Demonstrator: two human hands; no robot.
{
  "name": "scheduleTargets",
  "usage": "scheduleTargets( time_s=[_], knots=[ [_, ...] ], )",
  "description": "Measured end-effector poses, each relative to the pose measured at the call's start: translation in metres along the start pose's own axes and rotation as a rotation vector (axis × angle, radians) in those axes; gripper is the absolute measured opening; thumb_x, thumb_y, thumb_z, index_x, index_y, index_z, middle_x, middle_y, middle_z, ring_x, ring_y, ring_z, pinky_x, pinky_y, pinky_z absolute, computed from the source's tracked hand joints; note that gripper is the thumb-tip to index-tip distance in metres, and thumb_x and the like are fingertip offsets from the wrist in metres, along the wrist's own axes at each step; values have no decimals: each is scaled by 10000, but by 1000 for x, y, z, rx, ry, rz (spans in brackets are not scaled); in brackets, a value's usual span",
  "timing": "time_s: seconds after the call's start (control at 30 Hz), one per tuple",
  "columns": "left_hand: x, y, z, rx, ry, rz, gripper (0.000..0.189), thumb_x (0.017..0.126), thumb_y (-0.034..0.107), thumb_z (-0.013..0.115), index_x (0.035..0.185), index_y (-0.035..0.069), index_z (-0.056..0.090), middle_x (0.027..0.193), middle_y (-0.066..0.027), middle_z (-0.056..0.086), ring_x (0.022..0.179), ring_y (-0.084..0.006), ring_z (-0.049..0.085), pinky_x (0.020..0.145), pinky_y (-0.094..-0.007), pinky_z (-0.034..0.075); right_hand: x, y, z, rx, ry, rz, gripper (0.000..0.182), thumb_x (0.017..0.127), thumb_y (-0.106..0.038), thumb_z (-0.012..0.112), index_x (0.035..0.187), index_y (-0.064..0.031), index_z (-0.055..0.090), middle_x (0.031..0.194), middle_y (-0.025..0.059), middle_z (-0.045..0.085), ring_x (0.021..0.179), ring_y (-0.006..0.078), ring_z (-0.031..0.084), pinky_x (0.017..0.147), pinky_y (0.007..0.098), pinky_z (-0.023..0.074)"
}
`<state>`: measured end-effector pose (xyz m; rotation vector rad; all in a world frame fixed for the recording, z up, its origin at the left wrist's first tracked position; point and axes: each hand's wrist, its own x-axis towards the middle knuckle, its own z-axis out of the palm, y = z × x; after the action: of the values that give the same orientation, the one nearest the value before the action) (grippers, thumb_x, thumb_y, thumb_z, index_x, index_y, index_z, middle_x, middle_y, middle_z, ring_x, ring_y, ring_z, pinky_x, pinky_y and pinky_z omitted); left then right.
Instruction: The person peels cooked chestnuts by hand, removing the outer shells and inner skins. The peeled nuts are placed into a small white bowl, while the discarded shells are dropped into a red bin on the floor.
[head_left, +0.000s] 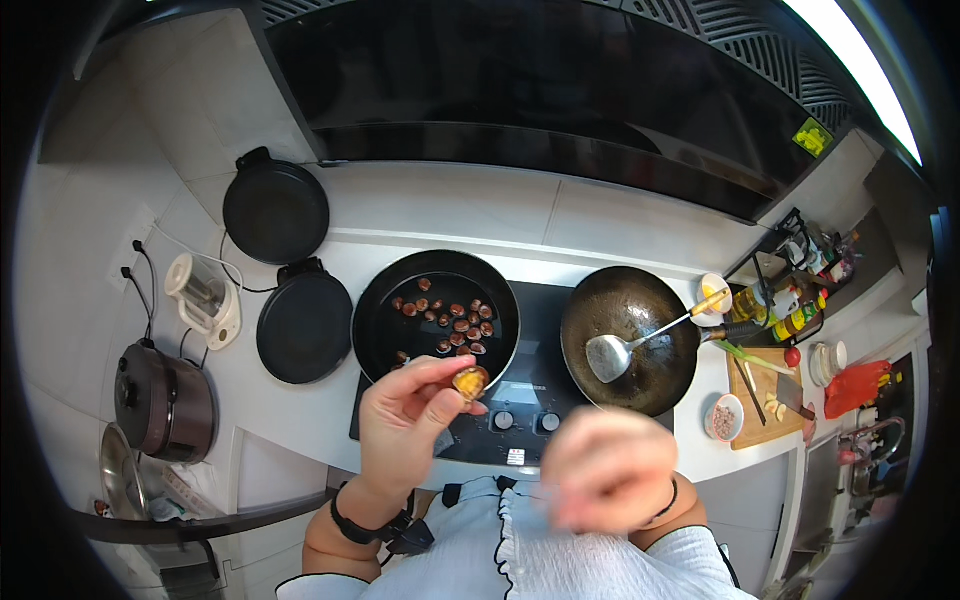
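Pinched between the thumb and fingers of my left hand is an opened chestnut, its yellow flesh facing up inside a brown shell. This hand is over the near edge of a black frying pan. Several brown chestnuts lie scattered on the pan's base. My right hand is blurred in front of the cooktop, near my body and below the wok. Its fingers are curled, and whether it holds something small is unclear. A metal spatula with a wooden handle end rests in the wok.
Both pans stand on a black cooktop. Left are an open electric griddle, a glass blender and a pressure cooker. Right are a small bowl and a cutting board with a knife. A range hood hangs above.
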<state>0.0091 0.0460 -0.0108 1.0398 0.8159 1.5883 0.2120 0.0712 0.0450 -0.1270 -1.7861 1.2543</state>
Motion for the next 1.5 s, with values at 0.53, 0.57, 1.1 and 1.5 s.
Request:
scheduleTargets(
  time_s=[0.53, 0.57, 1.1, 1.5],
  knots=[
    [-10, -31, -10, -5, 114, -208, 286, 926, 67, 560, 1186, -53, 560, 1018, -123, 641, 852, -162, 648, 764, -317, 575, -20, 78, -4, 447, 324, 445, 165, 892, -17, 463, 1056, -26, 464, 925, 161, 608, 632, 118, 527, 510, 219, 413],
    [-10, -35, -10, 20, 106, -209, 288, 928, 68, 558, 1189, -55, 558, 1021, -123, 640, 854, -165, 648, 765, -319, 575, -27, 96, -7, 592, 372, 522, 204, 906, -32, 444, 1110, -29, 449, 900, 145, 603, 560, 99, 487, 460, 209, 363],
    [-4, -100, -10, 649, 228, -1, 415, 1029, 319, 351, 782, 19, 498, 722, -17, 488, 667, -105, 459, 623, -267, 388, -40, 170, 59, -657, 584, 190, 118, 881, -129, 577, 880, -21, 529, 775, 140, 563, 658, 331, 578, 564, 387, 466],
    [4, -133, -12, 336, 290, -181, 458, 1020, 360, 372, 766, 35, 571, 708, -4, 562, 633, -85, 499, 598, -234, 404, -50, 185, 52, -790, 609, 272, 107, 868, -124, 515, 912, -27, 503, 791, 160, 574, 672, 358, 586, 599, 436, 488]
  ],
)
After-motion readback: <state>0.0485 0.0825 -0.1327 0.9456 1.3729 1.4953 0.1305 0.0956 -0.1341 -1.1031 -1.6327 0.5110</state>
